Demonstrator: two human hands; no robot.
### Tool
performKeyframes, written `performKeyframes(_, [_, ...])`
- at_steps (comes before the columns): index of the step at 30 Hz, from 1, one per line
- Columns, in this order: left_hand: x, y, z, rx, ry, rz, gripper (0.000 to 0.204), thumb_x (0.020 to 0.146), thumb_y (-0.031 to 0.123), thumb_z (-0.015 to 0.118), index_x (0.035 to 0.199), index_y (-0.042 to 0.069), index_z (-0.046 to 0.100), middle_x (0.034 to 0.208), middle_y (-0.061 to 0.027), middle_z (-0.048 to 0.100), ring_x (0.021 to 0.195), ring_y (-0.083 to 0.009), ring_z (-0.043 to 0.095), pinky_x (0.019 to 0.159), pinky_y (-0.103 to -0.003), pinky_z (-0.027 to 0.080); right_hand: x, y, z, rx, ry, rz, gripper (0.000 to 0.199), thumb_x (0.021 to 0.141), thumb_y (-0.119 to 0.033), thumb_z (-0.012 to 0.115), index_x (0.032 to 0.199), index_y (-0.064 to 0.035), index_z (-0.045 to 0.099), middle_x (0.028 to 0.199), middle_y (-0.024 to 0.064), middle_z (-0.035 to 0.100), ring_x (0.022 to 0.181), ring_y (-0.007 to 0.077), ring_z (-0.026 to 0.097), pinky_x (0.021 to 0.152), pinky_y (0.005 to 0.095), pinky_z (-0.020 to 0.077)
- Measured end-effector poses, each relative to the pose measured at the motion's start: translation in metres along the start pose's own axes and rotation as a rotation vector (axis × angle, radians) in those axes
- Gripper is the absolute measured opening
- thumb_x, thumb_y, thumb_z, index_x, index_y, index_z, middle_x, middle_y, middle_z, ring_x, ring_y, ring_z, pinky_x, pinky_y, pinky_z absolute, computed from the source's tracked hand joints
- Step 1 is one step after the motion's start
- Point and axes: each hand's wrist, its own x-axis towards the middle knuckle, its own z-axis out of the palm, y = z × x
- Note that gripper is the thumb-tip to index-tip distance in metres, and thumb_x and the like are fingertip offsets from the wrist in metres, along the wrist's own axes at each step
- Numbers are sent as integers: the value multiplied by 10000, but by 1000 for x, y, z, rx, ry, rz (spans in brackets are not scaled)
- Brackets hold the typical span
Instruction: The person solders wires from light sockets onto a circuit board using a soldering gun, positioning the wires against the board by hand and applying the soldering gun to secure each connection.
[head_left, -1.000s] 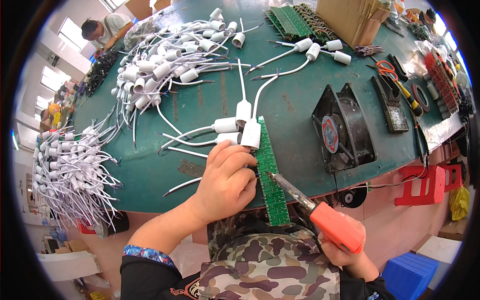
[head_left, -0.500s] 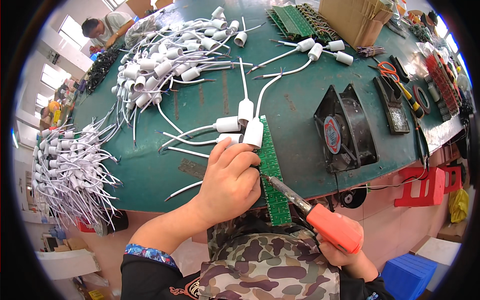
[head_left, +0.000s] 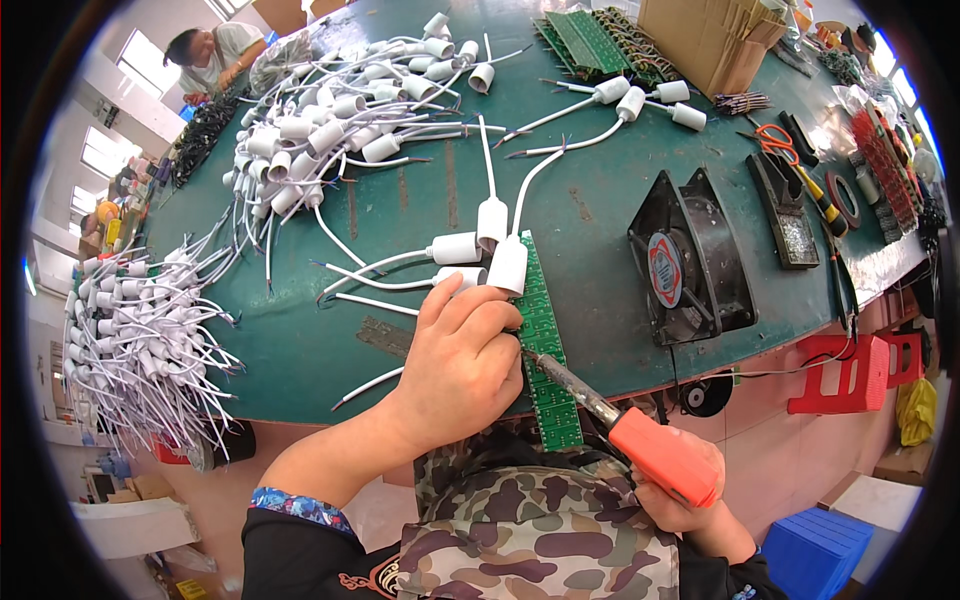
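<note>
My right hand point(head_left: 690, 490) is wrapped round the orange-red handle of a soldering iron point(head_left: 664, 456). The iron's metal tip reaches the left edge of a long green circuit board point(head_left: 556, 400), close to my left fingertips; whether it touches cannot be made out. My left hand point(head_left: 462, 350) is closed at that edge, and its curled fingers hide what they pinch. Just beyond the fingers, white lamp sockets with cables lie together: one socket point(head_left: 507, 266) overlaps the board, another point(head_left: 492, 222) is behind it, and a third point(head_left: 455, 248) lies to the left.
Piles of white corded sockets point(head_left: 325, 130) cover the far left, with a bundle point(head_left: 140, 325) at the left edge. A black fan point(head_left: 692, 258) stands right of the board. Beyond are stacked circuit boards point(head_left: 590, 45), a cardboard box point(head_left: 705, 45) and orange-handled scissors point(head_left: 775, 142). Another person point(head_left: 215, 55) sits far left.
Both hands stay nearly in place; the soldering iron's handle has shifted very slightly left. The person at the far left has moved their head and arms a little.
</note>
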Motion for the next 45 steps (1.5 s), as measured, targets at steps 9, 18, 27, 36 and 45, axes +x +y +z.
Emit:
performKeyframes(9, [-1, 0, -2, 8, -29, -18, 151, 654, 21, 743, 759, 63, 643, 1039, -66, 646, 1124, -300, 617, 1093, -554, 406, -2, -3, -6, -8, 2, 11, 681, 696, -103, 847, 1281, 92, 560, 1005, 177, 721, 705, 286, 716, 652, 374, 599])
performKeyframes(18, [-2, 1, -2, 20, -23, -22, 133, 668, 27, 737, 751, 71, 643, 1048, -56, 648, 1124, -287, 616, 1099, -552, 403, -11, -5, -12, -89, 12, 47, 576, 701, -154, 840, 1205, 52, 651, 1124, 173, 699, 848, 315, 739, 713, 389, 610])
performKeyframes(27, [0, 1, -2, 28, -41, -31, 131, 666, 25, 736, 747, 69, 644, 1042, -55, 643, 1122, -284, 615, 1102, -549, 397, 3, -3, -4, 11, -17, 6, 654, 746, -116, 844, 1290, 92, 545, 1073, 219, 727, 844, 334, 771, 719, 382, 624])
performKeyframes(36, [3, 2, -4, 17, -57, -40, 133, 655, 21, 735, 736, 62, 638, 1050, -64, 637, 1121, -294, 601, 1103, -552, 391, 9, -6, -3, -27, -10, 5, 657, 748, -103, 844, 1289, 102, 533, 971, 190, 748, 776, 302, 767, 698, 368, 618])
performKeyframes(45, [4, 2, -6, 27, -76, -44, 134, 647, 31, 737, 747, 54, 651, 1068, -68, 635, 1136, -296, 588, 1111, -559, 380, -16, -1, -7, -24, 9, 29, 634, 718, -135, 849, 1268, 54, 597, 1156, 222, 705, 844, 315, 761, 722, 375, 611])
